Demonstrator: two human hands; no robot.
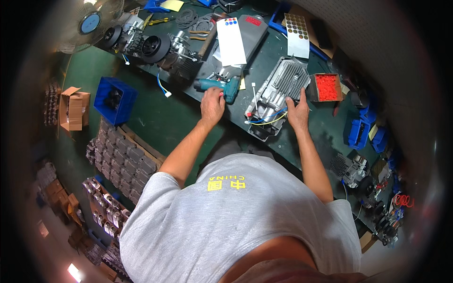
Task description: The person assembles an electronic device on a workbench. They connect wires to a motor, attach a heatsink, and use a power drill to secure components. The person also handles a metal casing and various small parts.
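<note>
On the green workbench, a teal cordless drill (pixel 230 89) lies on its side. My left hand (pixel 213 106) is closed at the drill's body, its fingertips partly hidden. To the right lies a grey finned metal housing (pixel 288 78), set at a slant with a black round part at its near end. Blue, yellow and white wires (pixel 270 119) come out of that near end. My right hand (pixel 298 113) grips the housing's right edge, thumb on top and fingers along the side.
Beyond the drill are a white sticker sheet (pixel 231 45) and another with round dots (pixel 297 33). A box of red parts (pixel 327 87) stands right of the housing. Motor units (pixel 163 52) line the far left. Blue bins (pixel 358 133) sit at right; a blue crate (pixel 114 100) stands left.
</note>
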